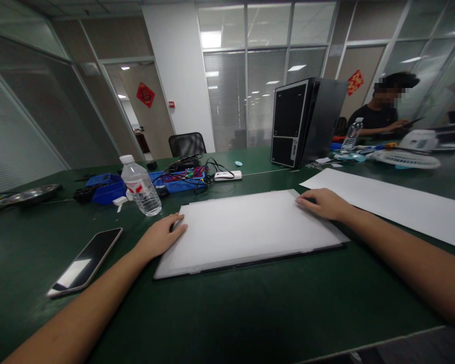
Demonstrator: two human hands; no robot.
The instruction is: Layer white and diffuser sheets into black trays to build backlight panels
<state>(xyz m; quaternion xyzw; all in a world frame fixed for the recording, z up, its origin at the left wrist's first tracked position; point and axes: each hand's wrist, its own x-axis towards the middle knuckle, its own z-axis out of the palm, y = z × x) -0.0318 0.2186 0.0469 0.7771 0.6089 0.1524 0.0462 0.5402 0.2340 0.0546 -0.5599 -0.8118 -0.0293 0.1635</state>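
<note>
A flat white panel [242, 230] with thin black strips along its edges lies on the green table in front of me. Its white top layer reaches slightly past the dark strip at the near right corner. At the panel's left edge rests my left hand [161, 235], thumb on the white surface and apart from the fingers. My right hand [324, 203] lies over the far right corner, its thumb and fingers stretched out on the sheet. The undersides of both hands are hidden. A phone [87, 260] lies left of my left forearm.
Beyond the panel stand a water bottle [141, 187], a blue tray [182, 180] of tangled wires, and a black computer case [305, 124]. A long white sheet [387, 202] lies at right, near a white fan [405, 156]. A person [379, 114] sits behind it.
</note>
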